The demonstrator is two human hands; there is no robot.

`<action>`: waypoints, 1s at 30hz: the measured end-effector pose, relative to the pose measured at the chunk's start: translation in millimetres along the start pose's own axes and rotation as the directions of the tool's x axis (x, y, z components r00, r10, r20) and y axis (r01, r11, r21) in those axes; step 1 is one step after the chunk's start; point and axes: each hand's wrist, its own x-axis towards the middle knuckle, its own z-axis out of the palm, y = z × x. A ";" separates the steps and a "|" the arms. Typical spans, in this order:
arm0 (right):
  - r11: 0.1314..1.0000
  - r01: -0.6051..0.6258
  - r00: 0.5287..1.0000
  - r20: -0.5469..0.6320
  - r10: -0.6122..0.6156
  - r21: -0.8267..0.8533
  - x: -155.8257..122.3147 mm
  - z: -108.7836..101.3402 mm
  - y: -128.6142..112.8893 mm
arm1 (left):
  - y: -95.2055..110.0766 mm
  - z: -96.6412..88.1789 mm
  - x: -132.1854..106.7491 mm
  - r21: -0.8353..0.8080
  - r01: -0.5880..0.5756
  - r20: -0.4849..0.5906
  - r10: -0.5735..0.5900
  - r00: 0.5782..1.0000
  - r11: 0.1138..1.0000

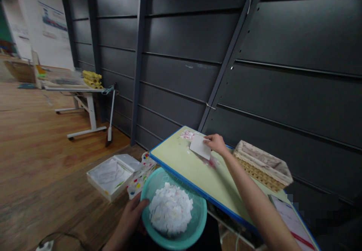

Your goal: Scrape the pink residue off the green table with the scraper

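My left hand [135, 210] grips the rim of a teal plastic basket [203, 221], thumb over the edge and the other fingers hidden beneath. A heap of torn white paper scraps [171, 208] fills its middle. Over the pale yellow table [181, 164] with a blue edge, my right hand [216, 144] pinches a white card [201, 147] by its upper right side. The card is tilted, close to the tabletop. Beyond its left edge lies a small scatter of pink and white paper bits [187, 134]. A reddish smear [211, 162] shows on the tabletop below the card.
A cloth-lined wicker basket [260, 168] stands at the table's right, with a notebook-like item [291, 221] nearer me. On the floor at left are an open white box [110, 179] and a colourful dotted bag [140, 179]. Dark metal panels [183, 70] rise behind.
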 end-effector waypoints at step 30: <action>0.962 -0.046 0.993 -0.094 0.074 0.269 -53.5 40.9 2.1 | 12.5 2.1 -4.6 0.113 -0.047 -0.064 0.055 0.996 0.992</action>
